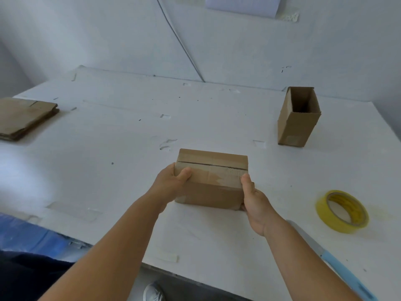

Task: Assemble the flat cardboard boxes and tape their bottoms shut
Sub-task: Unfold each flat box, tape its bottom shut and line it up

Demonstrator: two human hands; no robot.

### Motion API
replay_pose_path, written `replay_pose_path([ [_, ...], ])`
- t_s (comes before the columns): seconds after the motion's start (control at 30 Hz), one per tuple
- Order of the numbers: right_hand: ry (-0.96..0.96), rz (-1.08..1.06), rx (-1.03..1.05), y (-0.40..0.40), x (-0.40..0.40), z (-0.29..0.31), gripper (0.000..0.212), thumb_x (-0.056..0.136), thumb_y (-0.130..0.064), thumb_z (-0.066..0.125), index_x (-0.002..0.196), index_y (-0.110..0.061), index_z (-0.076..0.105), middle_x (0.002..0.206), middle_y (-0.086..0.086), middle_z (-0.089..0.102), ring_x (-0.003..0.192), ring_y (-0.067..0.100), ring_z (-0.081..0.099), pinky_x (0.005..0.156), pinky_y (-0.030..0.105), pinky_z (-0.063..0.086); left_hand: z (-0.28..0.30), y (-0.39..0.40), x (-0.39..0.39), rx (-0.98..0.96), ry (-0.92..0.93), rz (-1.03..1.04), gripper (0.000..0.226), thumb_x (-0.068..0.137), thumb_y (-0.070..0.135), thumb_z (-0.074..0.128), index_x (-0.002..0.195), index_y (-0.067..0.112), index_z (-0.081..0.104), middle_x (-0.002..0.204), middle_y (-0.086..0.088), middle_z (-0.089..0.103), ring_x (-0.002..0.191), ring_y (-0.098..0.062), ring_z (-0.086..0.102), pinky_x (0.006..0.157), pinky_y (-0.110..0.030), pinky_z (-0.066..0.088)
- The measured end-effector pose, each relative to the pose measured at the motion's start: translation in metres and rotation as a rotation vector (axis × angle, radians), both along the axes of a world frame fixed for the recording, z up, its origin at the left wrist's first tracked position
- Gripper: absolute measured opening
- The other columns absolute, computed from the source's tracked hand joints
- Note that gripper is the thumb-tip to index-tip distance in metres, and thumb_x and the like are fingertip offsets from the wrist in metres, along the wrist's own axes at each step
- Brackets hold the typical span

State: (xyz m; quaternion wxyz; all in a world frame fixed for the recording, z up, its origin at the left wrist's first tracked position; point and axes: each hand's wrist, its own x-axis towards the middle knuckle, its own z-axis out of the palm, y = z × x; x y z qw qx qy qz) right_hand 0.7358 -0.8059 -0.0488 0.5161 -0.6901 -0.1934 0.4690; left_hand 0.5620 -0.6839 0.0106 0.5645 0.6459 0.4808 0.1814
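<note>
A small brown cardboard box (213, 181) sits on the white table (108, 159) in front of me, its folded flaps facing up with a dark seam between them and clear tape across part of it. My left hand (171, 183) grips the box's left end, thumb on top. My right hand (255, 198) grips the right end, thumb lying along the top edge. A roll of yellow tape (342, 210) lies flat to the right. An assembled box (299, 117) stands upright and open-topped at the back right. A stack of flat cardboard boxes (23, 117) lies at the far left.
A knife with a light blue handle (345, 272) lies near the table's front right edge. Scraps of clear tape (73, 210) stick to the table surface. A white wall stands behind the table. Below the front edge I see a shoe (153, 293) on the floor.
</note>
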Motion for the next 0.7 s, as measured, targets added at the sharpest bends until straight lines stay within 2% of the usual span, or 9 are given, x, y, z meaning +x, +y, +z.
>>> replay_pose_path([
  [0.13, 0.048, 0.012, 0.002, -0.005, 0.004, 0.016, 0.128, 0.037, -0.098, 0.044, 0.143, -0.028, 0.038, 0.151, -0.006, 0.036, 0.140, 0.015, 0.030, 0.117, 0.048, 0.022, 0.014, -0.005, 0.001, 0.104, 0.050, -0.005, 0.026, 0.096, 0.031, 0.046, 0.078, 0.016, 0.057, 0.076, 0.004, 0.057, 0.069, -0.011, 0.054, 0.055, -0.017, 0.038],
  [0.2, 0.055, -0.004, 0.027, -0.010, 0.002, 0.035, 0.110, 0.053, -0.092, 0.039, 0.142, -0.028, 0.041, 0.150, -0.007, 0.037, 0.139, 0.014, 0.031, 0.118, 0.044, 0.020, 0.020, -0.007, 0.002, 0.172, -0.001, 0.006, 0.020, 0.096, 0.030, 0.047, 0.085, 0.019, 0.059, 0.081, 0.005, 0.060, 0.076, -0.013, 0.056, 0.059, -0.019, 0.040],
  [0.27, 0.062, -0.025, 0.046, -0.017, 0.001, 0.056, 0.071, 0.078, -0.080, 0.028, 0.127, -0.036, 0.054, 0.145, -0.004, 0.045, 0.135, 0.016, 0.037, 0.115, 0.038, 0.023, 0.027, -0.010, 0.004, 0.223, -0.076, 0.018, 0.012, 0.095, 0.025, 0.051, 0.103, 0.027, 0.059, 0.090, 0.011, 0.062, 0.082, -0.011, 0.059, 0.061, -0.014, 0.043],
  [0.33, 0.058, -0.055, 0.051, -0.020, 0.008, 0.066, 0.044, 0.090, -0.067, 0.026, 0.101, -0.042, 0.060, 0.136, 0.004, 0.052, 0.127, 0.025, 0.045, 0.106, 0.038, 0.034, 0.032, -0.010, 0.005, 0.252, -0.143, -0.012, 0.057, 0.093, 0.020, 0.057, 0.139, 0.040, 0.031, 0.103, 0.015, 0.057, 0.088, -0.007, 0.060, 0.066, -0.012, 0.044],
  [0.4, 0.088, -0.088, 0.116, -0.023, 0.015, 0.079, 0.034, 0.094, -0.058, 0.034, 0.104, -0.041, 0.063, 0.123, 0.001, 0.060, 0.113, 0.027, 0.055, 0.096, 0.040, 0.045, 0.035, -0.008, 0.009, 0.304, -0.140, -0.074, 0.085, 0.090, 0.016, 0.062, 0.146, 0.048, 0.007, 0.115, 0.010, 0.051, 0.096, -0.009, 0.059, 0.076, -0.019, 0.048],
  [0.5, 0.132, -0.150, 0.272, -0.026, 0.029, 0.088, 0.028, 0.099, -0.033, 0.044, 0.122, -0.032, 0.059, 0.113, 0.002, 0.066, 0.100, 0.018, 0.063, 0.090, 0.039, 0.053, 0.042, -0.006, 0.018, 0.336, -0.147, -0.077, 0.060, 0.087, 0.027, 0.064, 0.136, 0.044, 0.034, 0.127, 0.004, 0.043, 0.104, -0.011, 0.055, 0.075, -0.021, 0.048],
  [0.6, 0.153, -0.238, 0.353, -0.025, 0.040, 0.089, 0.053, 0.092, -0.029, 0.060, 0.138, -0.009, 0.043, 0.127, 0.012, 0.060, 0.097, 0.013, 0.066, 0.080, 0.029, 0.055, 0.049, -0.006, 0.032, 0.315, -0.088, -0.139, 0.037, 0.079, 0.061, 0.056, 0.111, 0.043, 0.051, 0.128, 0.002, 0.043, 0.109, -0.010, 0.051, 0.078, -0.021, 0.042],
  [0.63, 0.164, -0.253, 0.367, -0.025, 0.042, 0.091, 0.056, 0.089, -0.028, 0.062, 0.136, -0.003, 0.044, 0.123, 0.012, 0.062, 0.094, 0.012, 0.066, 0.077, 0.026, 0.054, 0.051, -0.008, 0.038, 0.302, -0.094, -0.159, 0.041, 0.073, 0.069, 0.051, 0.106, 0.045, 0.052, 0.128, 0.003, 0.045, 0.110, -0.011, 0.051, 0.080, -0.023, 0.041],
  [0.7, 0.152, -0.243, 0.399, -0.025, 0.045, 0.100, 0.036, 0.091, -0.023, 0.060, 0.119, 0.000, 0.059, 0.102, 0.007, 0.071, 0.084, 0.010, 0.067, 0.072, 0.021, 0.052, 0.058, -0.009, 0.048, 0.302, -0.115, -0.143, 0.040, 0.070, 0.075, 0.046, 0.100, 0.049, 0.052, 0.127, 0.006, 0.047, 0.112, -0.012, 0.050, 0.083, -0.025, 0.039],
])
